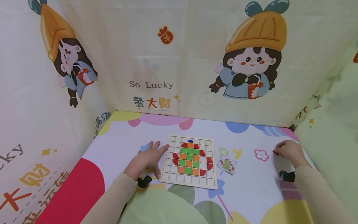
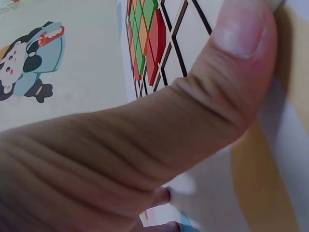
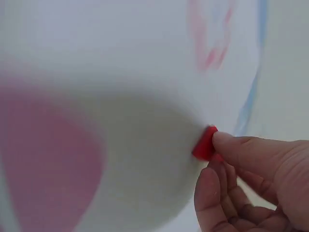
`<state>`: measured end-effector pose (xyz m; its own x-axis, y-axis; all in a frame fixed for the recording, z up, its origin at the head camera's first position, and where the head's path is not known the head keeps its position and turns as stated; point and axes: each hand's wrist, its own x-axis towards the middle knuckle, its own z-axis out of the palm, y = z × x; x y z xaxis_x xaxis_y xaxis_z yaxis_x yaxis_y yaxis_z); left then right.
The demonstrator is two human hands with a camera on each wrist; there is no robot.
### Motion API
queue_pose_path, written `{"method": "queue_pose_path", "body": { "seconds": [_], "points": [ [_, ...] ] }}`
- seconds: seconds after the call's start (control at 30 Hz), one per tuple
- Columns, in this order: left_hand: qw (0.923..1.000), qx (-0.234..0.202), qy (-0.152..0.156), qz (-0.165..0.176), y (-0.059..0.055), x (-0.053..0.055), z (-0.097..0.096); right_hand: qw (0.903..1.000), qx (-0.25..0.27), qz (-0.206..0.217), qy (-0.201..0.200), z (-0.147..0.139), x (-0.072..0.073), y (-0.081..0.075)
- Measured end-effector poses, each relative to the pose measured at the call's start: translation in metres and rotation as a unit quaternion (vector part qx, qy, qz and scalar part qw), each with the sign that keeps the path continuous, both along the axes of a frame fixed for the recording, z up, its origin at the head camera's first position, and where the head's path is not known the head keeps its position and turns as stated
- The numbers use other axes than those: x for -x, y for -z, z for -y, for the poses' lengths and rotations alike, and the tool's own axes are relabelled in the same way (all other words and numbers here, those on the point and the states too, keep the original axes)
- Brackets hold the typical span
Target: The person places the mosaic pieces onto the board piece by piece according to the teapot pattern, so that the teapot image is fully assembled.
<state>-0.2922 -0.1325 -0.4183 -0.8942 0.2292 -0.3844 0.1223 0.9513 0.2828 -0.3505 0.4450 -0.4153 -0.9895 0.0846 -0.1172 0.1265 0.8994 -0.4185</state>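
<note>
Between thumb and fingers my right hand [image 1: 291,153] pinches a small red piece [image 3: 205,143], over the right side of the table. My left hand [image 1: 146,159] rests with spread fingers at the left edge of a wooden grid board [image 1: 172,175]. In the left wrist view the thumb [image 2: 241,72] lies against the board. Green, orange and red pieces, with one blue piece [image 1: 190,141] at the top, form a teapot-like shape on the grid. Just right of the board lies a small pattern card [image 1: 227,165] showing a similar figure.
A colourful printed cloth [image 1: 243,202] covers the table. Cream printed curtains [image 1: 193,71] rise behind it and on both sides. Dark wrist cameras sit at the left wrist [image 1: 144,181] and the right wrist [image 1: 287,176].
</note>
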Motion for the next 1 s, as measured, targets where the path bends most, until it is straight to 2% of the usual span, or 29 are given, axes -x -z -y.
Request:
{"method": "queue_pose_path", "body": {
  "seconds": [0.27, 0.37, 0.5, 0.6, 0.8, 1.0],
  "points": [
    [1.0, 0.0, 0.0, -0.004, -0.002, 0.0, 0.002, 0.9938, 0.046, -0.025, -0.098, 0.11, 0.014, 0.001],
    [1.0, 0.005, 0.004, -0.006, 0.0, 0.0, 0.003, 0.9874, 0.075, -0.031, -0.135, 0.156, 0.014, -0.003],
    [0.9999, 0.01, 0.007, -0.008, 0.002, 0.0, 0.002, 0.9779, 0.112, -0.017, -0.175, 0.209, 0.011, -0.01],
    [0.9999, 0.007, 0.01, -0.008, 0.004, 0.0, 0.0, 0.9716, 0.136, 0.001, -0.193, 0.24, 0.005, -0.016],
    [0.9999, 0.006, 0.008, -0.008, 0.005, 0.0, -0.002, 0.963, 0.158, 0.011, -0.218, 0.289, -0.006, -0.022],
    [1.0, 0.004, 0.006, -0.004, 0.005, 0.002, 0.001, 0.9473, 0.166, 0.025, -0.273, 0.333, -0.011, -0.016]
  ]
}}
